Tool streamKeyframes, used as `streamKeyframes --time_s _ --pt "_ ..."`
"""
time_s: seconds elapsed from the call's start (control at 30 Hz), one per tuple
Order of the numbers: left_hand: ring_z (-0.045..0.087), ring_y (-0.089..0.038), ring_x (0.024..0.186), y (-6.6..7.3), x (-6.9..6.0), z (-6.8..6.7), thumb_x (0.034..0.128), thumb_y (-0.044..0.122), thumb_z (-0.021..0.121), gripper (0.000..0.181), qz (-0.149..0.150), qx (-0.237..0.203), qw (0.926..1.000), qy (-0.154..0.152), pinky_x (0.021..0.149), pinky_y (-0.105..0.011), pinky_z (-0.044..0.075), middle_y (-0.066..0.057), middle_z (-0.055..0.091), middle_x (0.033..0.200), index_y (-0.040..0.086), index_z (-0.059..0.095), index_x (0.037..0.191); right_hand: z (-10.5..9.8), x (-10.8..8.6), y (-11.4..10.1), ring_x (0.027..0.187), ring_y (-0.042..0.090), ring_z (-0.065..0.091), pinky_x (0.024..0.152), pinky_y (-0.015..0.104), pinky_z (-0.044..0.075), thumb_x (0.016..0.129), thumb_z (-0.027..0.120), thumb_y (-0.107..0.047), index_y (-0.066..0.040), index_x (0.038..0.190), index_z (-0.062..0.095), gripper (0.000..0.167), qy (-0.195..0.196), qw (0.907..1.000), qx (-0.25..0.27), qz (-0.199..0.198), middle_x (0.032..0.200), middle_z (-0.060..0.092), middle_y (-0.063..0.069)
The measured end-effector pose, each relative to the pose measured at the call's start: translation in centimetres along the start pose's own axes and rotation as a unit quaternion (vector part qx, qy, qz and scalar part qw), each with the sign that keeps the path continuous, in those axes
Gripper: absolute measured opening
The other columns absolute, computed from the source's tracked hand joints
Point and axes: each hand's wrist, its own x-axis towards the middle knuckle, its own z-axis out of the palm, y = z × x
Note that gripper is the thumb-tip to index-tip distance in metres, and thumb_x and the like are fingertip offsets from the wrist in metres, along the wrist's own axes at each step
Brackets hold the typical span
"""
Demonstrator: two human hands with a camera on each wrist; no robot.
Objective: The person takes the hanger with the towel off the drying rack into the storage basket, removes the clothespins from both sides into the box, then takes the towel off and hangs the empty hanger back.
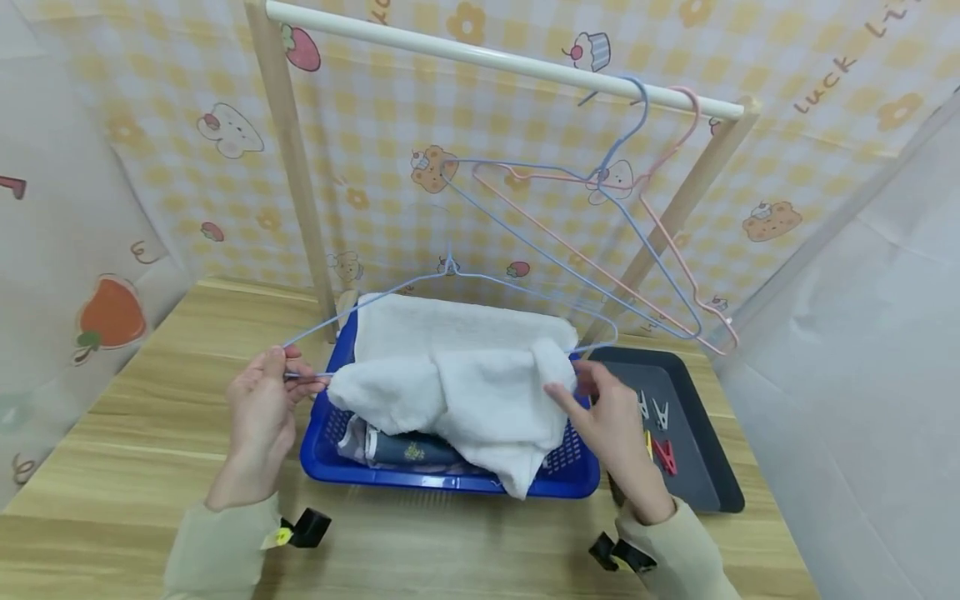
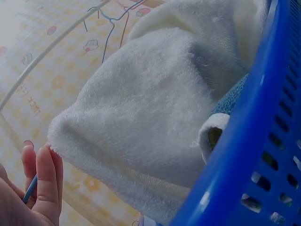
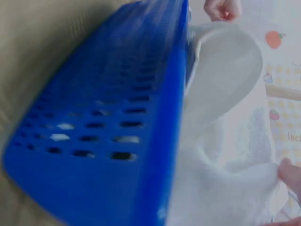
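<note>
A white towel [image 1: 495, 392] hangs folded over the lower bar of a light-blue wire hanger [image 1: 390, 289], above a blue basket [image 1: 450, 482]. At the hanger's left corner my left hand [image 1: 264, 400] pinches the wire between thumb and fingers. My right hand [image 1: 611, 417] holds the towel's right edge, thumb in front and fingers partly hidden behind it. In the left wrist view the left fingers [image 2: 47, 183] hold the wire beside the towel's corner. Blurred in the right wrist view, the towel [image 3: 230, 174] stretches toward the right fingertips [image 3: 289, 174].
Another white cloth [image 1: 420, 321] and a dark-blue folded one [image 1: 412, 450] lie in the basket. A white rail [image 1: 465, 54] on wooden posts carries a blue hanger [image 1: 641, 125] and a pink hanger [image 1: 675, 242]. Right of the basket, a grey tray [image 1: 697, 467] contains several clothespins [image 1: 664, 457].
</note>
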Motion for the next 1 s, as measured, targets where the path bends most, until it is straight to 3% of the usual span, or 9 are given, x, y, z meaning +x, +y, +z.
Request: streamKeyframes --time_s 0.1,0.2,0.4,0.7,0.87,1.0 --pt "0.062 -0.015 0.047 -0.1 -0.2 0.3 0.1004 0.017 0.042 0.026 0.004 0.011 0.9999 -0.006 0.050 -0.022 0.055 -0.005 0.059 0.057 0.001 0.054 0.084 0.5 0.8 -0.4 0.045 0.006 0.043 0.038 0.021 0.037 0.080 0.075 -0.019 -0.003 0.075 0.061 0.022 0.026 0.9992 0.029 -0.003 0.055 0.051 0.001" --pt "0.061 -0.014 0.047 -0.2 -0.1 0.5 0.1007 0.016 0.040 0.026 0.003 0.008 1.0000 0.004 0.049 -0.021 0.055 -0.005 0.059 0.056 0.001 0.053 0.084 1.1 1.1 -0.5 0.038 -0.002 0.028 0.032 0.017 0.027 0.082 0.073 -0.014 -0.008 0.058 0.047 0.036 0.036 0.9976 0.059 -0.008 0.046 0.029 -0.007" --pt "0.061 -0.014 0.045 -0.2 0.3 0.2 0.1015 0.013 0.038 0.025 0.013 0.003 0.9992 0.038 0.046 -0.021 0.054 -0.005 0.058 0.055 -0.001 0.052 0.085 1.7 0.3 -0.3 0.038 -0.004 0.023 0.031 0.014 0.020 0.078 0.075 -0.006 -0.009 0.054 0.043 0.040 0.036 0.9954 0.081 -0.036 0.049 0.020 -0.014" --pt "0.060 -0.016 0.043 0.0 1.0 -0.4 0.1015 0.012 0.037 0.024 0.029 -0.032 0.9975 0.056 0.043 -0.021 0.053 -0.006 0.059 0.053 -0.002 0.050 0.086 0.5 -2.0 0.5 0.043 -0.005 0.017 0.037 0.012 0.015 0.077 0.076 -0.007 -0.013 0.056 0.047 0.036 -0.033 0.9960 0.073 -0.040 0.054 0.017 -0.018" --pt "0.062 -0.018 0.044 0.3 1.1 -0.7 0.1009 0.014 0.039 0.026 0.029 -0.058 0.9965 0.054 0.045 -0.023 0.054 -0.008 0.060 0.055 -0.003 0.051 0.085 0.4 -2.5 1.0 0.046 -0.002 0.012 0.044 0.015 0.013 0.078 0.076 -0.011 -0.012 0.055 0.030 0.052 -0.069 0.9969 0.030 -0.023 0.057 0.012 -0.014" --pt "0.062 -0.019 0.045 0.4 1.0 -0.7 0.1007 0.014 0.041 0.025 0.017 -0.059 0.9970 0.047 0.046 -0.023 0.054 -0.008 0.060 0.056 -0.002 0.052 0.085 1.0 -2.3 1.3 0.046 -0.001 0.012 0.046 0.016 0.013 0.080 0.075 -0.015 -0.013 0.056 0.026 0.054 -0.104 0.9945 0.012 0.004 0.057 0.012 -0.011"
